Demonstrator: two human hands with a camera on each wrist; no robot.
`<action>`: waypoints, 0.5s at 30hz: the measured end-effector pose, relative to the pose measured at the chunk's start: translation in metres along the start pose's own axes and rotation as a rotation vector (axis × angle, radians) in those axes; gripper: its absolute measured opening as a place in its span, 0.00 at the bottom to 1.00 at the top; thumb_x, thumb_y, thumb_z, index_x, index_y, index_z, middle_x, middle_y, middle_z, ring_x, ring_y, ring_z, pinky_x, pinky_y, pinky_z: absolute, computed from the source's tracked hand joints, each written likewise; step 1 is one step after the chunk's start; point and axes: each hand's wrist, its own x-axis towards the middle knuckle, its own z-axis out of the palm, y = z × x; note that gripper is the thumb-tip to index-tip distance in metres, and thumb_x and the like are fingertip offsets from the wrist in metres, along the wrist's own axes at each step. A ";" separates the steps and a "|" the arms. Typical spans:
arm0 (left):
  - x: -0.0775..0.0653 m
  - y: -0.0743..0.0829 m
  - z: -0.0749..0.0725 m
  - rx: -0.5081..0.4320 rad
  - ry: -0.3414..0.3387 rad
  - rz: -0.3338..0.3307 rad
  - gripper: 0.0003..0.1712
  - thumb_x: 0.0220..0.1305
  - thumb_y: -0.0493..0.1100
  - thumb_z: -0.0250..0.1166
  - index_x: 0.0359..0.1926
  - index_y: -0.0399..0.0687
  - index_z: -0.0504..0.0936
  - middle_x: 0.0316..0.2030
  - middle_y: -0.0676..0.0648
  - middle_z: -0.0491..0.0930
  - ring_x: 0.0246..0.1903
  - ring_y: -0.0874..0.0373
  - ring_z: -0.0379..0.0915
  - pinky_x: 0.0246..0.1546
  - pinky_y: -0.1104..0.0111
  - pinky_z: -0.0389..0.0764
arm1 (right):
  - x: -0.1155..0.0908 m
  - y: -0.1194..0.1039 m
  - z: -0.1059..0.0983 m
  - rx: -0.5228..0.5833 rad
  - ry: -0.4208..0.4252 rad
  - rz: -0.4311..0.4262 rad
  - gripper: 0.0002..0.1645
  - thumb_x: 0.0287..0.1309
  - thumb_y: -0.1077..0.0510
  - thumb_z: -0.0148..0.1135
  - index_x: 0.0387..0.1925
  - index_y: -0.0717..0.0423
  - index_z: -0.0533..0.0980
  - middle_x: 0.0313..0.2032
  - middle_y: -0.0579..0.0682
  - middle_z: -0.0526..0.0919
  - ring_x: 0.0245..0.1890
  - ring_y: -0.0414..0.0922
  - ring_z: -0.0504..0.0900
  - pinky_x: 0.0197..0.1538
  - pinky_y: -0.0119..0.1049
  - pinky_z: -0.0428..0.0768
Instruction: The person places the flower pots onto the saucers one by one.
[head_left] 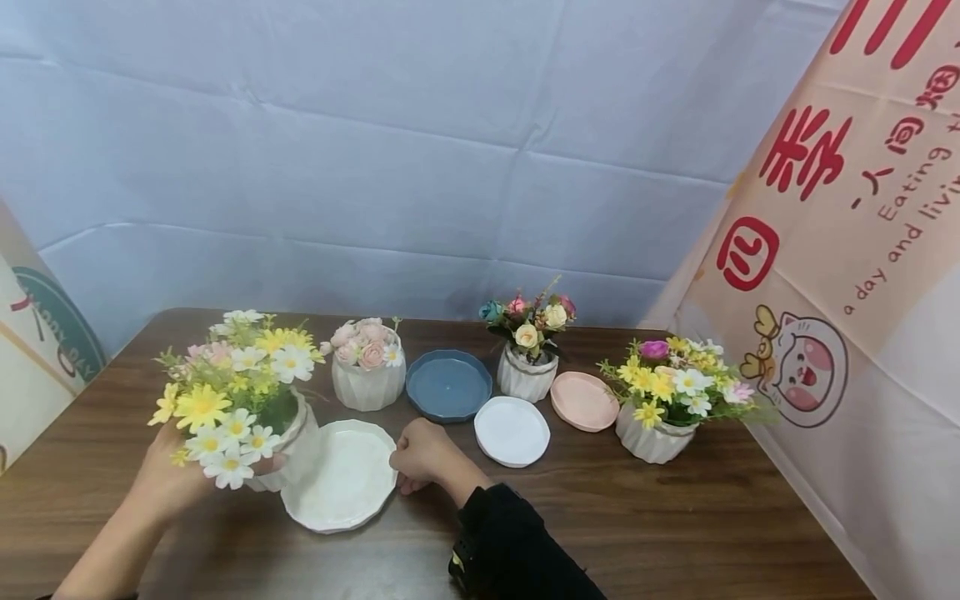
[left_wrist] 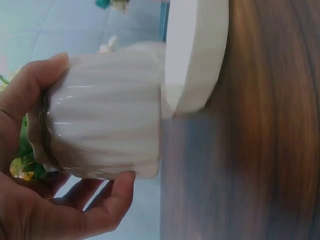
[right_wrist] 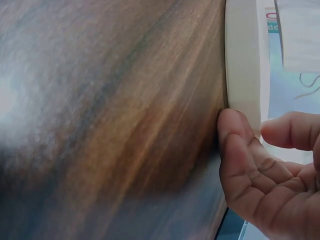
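My left hand (head_left: 171, 473) grips a white fluted flowerpot (head_left: 302, 446) filled with yellow, white and pink artificial flowers (head_left: 243, 379). In the left wrist view, thumb and fingers span the pot (left_wrist: 107, 115), whose base is right by the edge of a large white plate (left_wrist: 200, 55). On the wooden table, this faceted plate (head_left: 347, 483) lies with the pot overlapping its left side in the head view. My right hand (head_left: 427, 454) pinches the plate's right edge. The right wrist view has the thumb at the rim and curled fingers (right_wrist: 235, 127) against the plate's side wall (right_wrist: 243, 65).
Behind the plate stands a pot of pale pink roses (head_left: 367, 375). Further right are a blue plate (head_left: 448, 385), a pot with mixed roses (head_left: 527, 375), a small white plate (head_left: 512, 432), a pink plate (head_left: 585, 402) and a pot of yellow and purple flowers (head_left: 652, 437). Cloth hangs behind.
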 end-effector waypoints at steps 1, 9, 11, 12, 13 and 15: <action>-0.001 0.001 0.003 -0.019 -0.007 -0.011 0.56 0.32 0.52 0.74 0.63 0.48 0.53 0.54 0.41 0.63 0.49 0.45 0.58 0.43 0.48 0.61 | 0.000 0.000 0.000 0.003 -0.001 0.002 0.14 0.45 0.68 0.50 0.09 0.60 0.67 0.10 0.53 0.75 0.12 0.45 0.76 0.16 0.34 0.75; -0.003 0.014 0.023 0.001 -0.018 0.041 0.58 0.28 0.56 0.74 0.61 0.43 0.55 0.53 0.38 0.63 0.49 0.43 0.59 0.42 0.46 0.61 | -0.001 0.001 0.000 0.000 -0.013 -0.010 0.16 0.45 0.67 0.51 0.07 0.59 0.66 0.10 0.53 0.75 0.12 0.46 0.76 0.16 0.34 0.74; -0.002 0.017 0.026 -0.001 -0.008 0.073 0.56 0.27 0.55 0.74 0.60 0.43 0.57 0.51 0.40 0.65 0.48 0.45 0.60 0.42 0.48 0.62 | -0.001 0.002 -0.001 -0.005 -0.014 -0.014 0.15 0.45 0.68 0.51 0.08 0.61 0.68 0.10 0.53 0.75 0.12 0.46 0.76 0.16 0.34 0.74; -0.002 0.018 0.028 -0.001 -0.006 0.085 0.56 0.27 0.56 0.74 0.59 0.44 0.58 0.51 0.41 0.65 0.48 0.46 0.61 0.42 0.49 0.62 | -0.001 0.002 -0.001 -0.007 -0.015 -0.016 0.14 0.45 0.68 0.51 0.08 0.61 0.69 0.10 0.53 0.75 0.12 0.46 0.76 0.16 0.34 0.74; -0.001 0.018 0.029 0.004 -0.005 0.095 0.55 0.27 0.56 0.74 0.58 0.43 0.59 0.50 0.41 0.66 0.48 0.47 0.61 0.42 0.50 0.63 | 0.000 0.002 -0.001 -0.010 -0.015 -0.018 0.14 0.45 0.68 0.51 0.08 0.62 0.69 0.10 0.53 0.75 0.12 0.46 0.76 0.16 0.34 0.74; -0.001 0.019 0.033 -0.012 -0.017 0.075 0.56 0.27 0.57 0.74 0.58 0.43 0.59 0.50 0.41 0.66 0.48 0.46 0.61 0.43 0.50 0.63 | 0.000 0.003 -0.002 -0.009 -0.014 -0.021 0.14 0.45 0.68 0.51 0.09 0.63 0.70 0.09 0.53 0.75 0.11 0.46 0.76 0.16 0.34 0.74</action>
